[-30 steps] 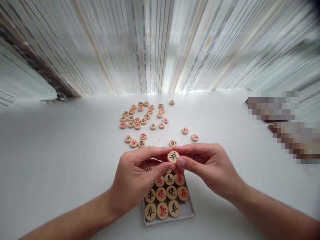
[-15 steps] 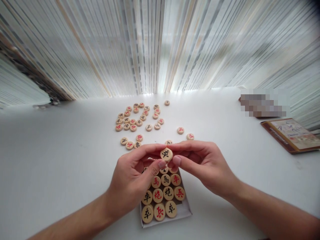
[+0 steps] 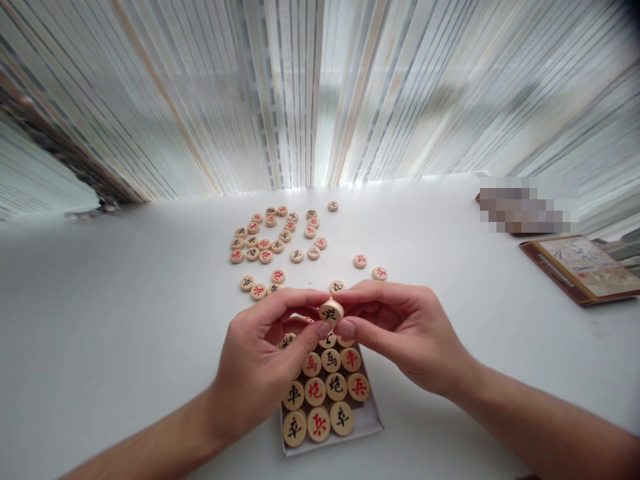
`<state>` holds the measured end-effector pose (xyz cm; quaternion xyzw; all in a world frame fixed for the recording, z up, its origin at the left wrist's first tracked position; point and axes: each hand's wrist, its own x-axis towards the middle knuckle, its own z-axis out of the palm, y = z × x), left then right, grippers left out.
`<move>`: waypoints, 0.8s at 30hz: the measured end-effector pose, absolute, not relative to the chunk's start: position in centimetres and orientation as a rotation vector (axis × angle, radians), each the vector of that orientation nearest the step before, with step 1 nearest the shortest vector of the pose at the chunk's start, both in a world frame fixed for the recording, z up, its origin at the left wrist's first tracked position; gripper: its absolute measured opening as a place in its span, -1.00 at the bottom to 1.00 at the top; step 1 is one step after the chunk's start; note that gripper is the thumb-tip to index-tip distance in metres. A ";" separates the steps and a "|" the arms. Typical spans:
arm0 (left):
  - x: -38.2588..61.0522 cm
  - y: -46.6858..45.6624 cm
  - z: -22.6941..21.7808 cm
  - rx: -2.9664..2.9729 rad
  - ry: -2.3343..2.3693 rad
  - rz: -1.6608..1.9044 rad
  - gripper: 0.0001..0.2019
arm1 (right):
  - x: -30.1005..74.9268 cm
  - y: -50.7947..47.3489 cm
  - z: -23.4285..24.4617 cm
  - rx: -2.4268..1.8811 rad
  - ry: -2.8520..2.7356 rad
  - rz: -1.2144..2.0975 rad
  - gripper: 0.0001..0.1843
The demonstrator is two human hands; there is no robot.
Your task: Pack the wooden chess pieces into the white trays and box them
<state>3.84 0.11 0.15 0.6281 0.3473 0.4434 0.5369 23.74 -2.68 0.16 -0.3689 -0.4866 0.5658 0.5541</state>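
Note:
Both hands pinch one round wooden chess piece [image 3: 331, 311] with a black character, held above a small white box [image 3: 373, 419]. My left hand [image 3: 265, 363] grips its left edge with thumb and forefinger. My right hand [image 3: 400, 330] grips its right edge the same way. The piece is tilted, its face turned partly away. The box under the hands holds several wooden pieces [image 3: 325, 387] with red and black characters, laid in rows. My hands hide the far end of the box.
Several loose chess pieces [image 3: 280, 240] lie scattered on the white table [image 3: 125, 320] beyond the hands. A brown-edged board or booklet [image 3: 583, 267] lies at the right. A striped curtain [image 3: 320, 93] hangs behind the table's far edge.
The held piece has been turned between the fingers, its face rotating and tilting away. Both hands dropped slightly and shifted a little left over the box.

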 end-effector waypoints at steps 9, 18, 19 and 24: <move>3.8 0.1 0.3 1.546 0.878 1.112 -0.74 | 23.7 -2.8 0.2 -0.947 -1.112 1.279 -0.82; 3.7 0.2 0.4 1.523 0.853 1.120 -0.72 | 23.7 -3.1 -0.1 -0.948 -1.190 1.204 -0.72; 3.7 0.2 0.4 1.509 0.854 1.116 -0.70 | 23.7 -3.1 -0.2 -0.942 -1.203 1.205 -0.68; 3.6 0.4 0.7 1.463 0.843 1.074 -0.68 | 23.8 -2.9 -0.4 -0.903 -1.264 1.208 -0.59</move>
